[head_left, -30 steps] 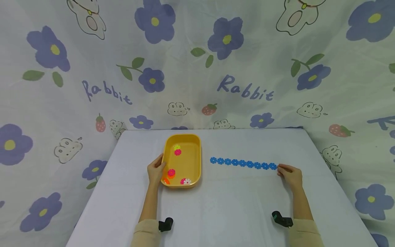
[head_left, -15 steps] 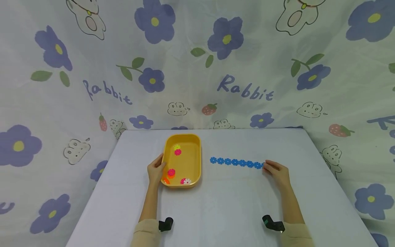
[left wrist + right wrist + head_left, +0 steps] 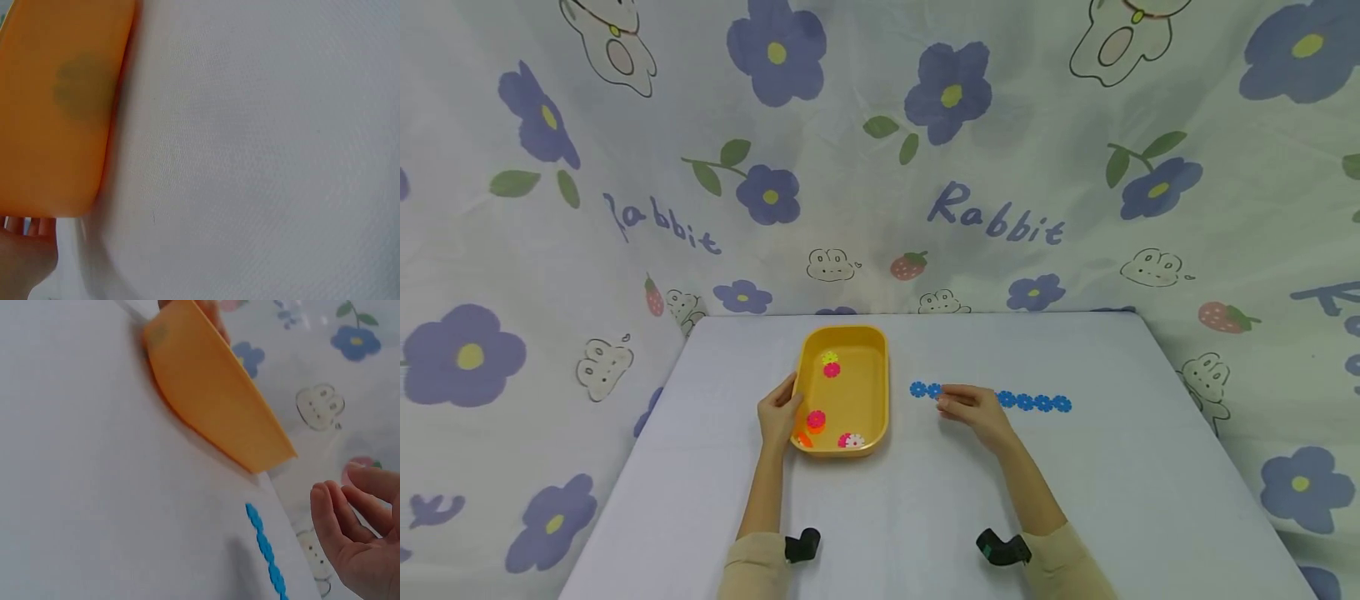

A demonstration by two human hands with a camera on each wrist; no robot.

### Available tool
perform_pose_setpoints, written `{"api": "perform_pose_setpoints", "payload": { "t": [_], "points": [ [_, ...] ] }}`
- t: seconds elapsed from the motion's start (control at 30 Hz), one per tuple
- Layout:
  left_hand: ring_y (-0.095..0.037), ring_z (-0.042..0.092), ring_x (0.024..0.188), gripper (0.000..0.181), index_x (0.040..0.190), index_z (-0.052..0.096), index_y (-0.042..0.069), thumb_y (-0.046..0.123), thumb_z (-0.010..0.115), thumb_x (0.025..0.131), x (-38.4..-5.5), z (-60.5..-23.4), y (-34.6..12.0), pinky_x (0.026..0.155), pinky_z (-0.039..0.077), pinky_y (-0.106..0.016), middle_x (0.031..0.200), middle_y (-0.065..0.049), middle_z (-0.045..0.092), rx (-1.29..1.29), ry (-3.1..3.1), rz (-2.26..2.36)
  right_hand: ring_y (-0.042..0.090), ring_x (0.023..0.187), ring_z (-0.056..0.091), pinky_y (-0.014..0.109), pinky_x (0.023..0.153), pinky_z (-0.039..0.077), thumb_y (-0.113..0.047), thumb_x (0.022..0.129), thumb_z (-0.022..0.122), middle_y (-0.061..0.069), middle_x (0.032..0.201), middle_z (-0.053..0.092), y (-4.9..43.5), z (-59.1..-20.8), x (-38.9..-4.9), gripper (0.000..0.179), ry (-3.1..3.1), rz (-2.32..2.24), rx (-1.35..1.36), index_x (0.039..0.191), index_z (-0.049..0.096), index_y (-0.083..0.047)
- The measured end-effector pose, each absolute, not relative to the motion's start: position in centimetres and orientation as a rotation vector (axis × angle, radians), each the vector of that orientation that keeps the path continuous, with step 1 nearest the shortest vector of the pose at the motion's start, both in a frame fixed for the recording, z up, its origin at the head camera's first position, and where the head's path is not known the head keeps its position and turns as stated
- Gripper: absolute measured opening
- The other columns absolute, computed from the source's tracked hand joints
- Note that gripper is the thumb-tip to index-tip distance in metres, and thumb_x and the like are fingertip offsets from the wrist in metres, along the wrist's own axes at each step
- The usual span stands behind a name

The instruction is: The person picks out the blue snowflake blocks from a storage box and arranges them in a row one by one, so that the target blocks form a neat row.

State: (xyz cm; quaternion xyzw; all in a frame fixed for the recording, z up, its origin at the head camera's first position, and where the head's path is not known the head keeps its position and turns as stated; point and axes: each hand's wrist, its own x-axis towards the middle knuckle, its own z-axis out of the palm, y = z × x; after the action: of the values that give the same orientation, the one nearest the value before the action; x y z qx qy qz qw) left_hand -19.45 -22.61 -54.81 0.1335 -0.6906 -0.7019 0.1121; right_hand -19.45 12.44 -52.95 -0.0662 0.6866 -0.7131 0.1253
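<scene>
My left hand [image 3: 778, 414] grips the left side of a yellow tray [image 3: 859, 387], its thumb at the rim. In the left wrist view its fingers [image 3: 45, 226] show at the tray's end, partly hidden by the wall. Pink, yellow, orange and white flower-shaped discs lie in the tray, among them a pink disc [image 3: 816, 419]. To the tray's right, a straight row of joined blue flower discs [image 3: 1025, 402] lies on the table. My right hand [image 3: 977, 408] is above the row's left half and hides part of it. In the right wrist view this hand's fingers [image 3: 320, 503] are loosely bent and hold nothing visible.
A white cloth covers the table [image 3: 925, 500]. Behind it and at both sides hangs a curtain [image 3: 850, 208] printed with flowers and rabbits. A black camera mount sits on each wrist, such as the right mount [image 3: 1002, 548].
My right hand has moved left along the blue row, from its right end to its left half. The row's right end shows again. The left hand and tray stay in place.
</scene>
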Motion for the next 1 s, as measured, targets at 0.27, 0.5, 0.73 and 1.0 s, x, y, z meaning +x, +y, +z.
{"api": "perform_pose_setpoints", "payload": {
  "t": [0.27,0.5,0.73,1.0],
  "points": [
    [-0.032,0.05,0.121,0.041,0.13,0.054,-0.002,-0.005,0.055,0.089,-19.7,-55.3,-22.4,0.081,0.046,-0.006,0.131,-0.023,0.052,0.409,-2.048,-2.003,0.024,0.1,0.065,0.034,0.084,0.055,-0.015,0.086,0.068,0.028,0.118,0.06,5.2,-50.8,-20.3,0.046,1.966,-1.975,-0.364,0.124,0.056,0.008],
    [-0.032,0.05,0.122,0.041,0.129,0.054,-0.003,-0.005,0.055,0.088,-19.6,-55.2,-22.4,0.081,0.046,-0.006,0.13,-0.024,0.053,0.399,-2.049,-1.994,0.026,0.107,0.062,0.033,0.086,0.054,-0.02,0.087,0.067,0.021,0.123,0.059,0.3,-50.2,-21.4,0.044,1.991,-1.863,-0.344,0.126,0.057,0.001],
    [-0.035,0.049,0.122,0.041,0.129,0.053,-0.005,-0.006,0.055,0.088,-19.6,-55.0,-22.4,0.081,0.046,-0.006,0.13,-0.026,0.052,0.411,-2.048,-2.003,0.034,0.118,0.052,0.04,0.094,0.05,-0.021,0.086,0.068,0.019,0.131,0.053,-2.9,-50.9,-22.3,0.052,2.174,-1.684,-0.274,0.13,0.052,0.003],
    [-0.033,0.049,0.123,0.042,0.13,0.053,-0.003,-0.004,0.056,0.088,-19.6,-54.9,-22.5,0.082,0.046,-0.007,0.132,-0.024,0.051,0.414,-2.063,-2.006,0.036,0.126,0.044,0.048,0.102,0.042,-0.026,0.084,0.07,0.019,0.135,0.049,-4.7,-51.1,-21.9,0.058,2.306,-1.514,-0.118,0.132,0.05,0.002]
  ]
}}
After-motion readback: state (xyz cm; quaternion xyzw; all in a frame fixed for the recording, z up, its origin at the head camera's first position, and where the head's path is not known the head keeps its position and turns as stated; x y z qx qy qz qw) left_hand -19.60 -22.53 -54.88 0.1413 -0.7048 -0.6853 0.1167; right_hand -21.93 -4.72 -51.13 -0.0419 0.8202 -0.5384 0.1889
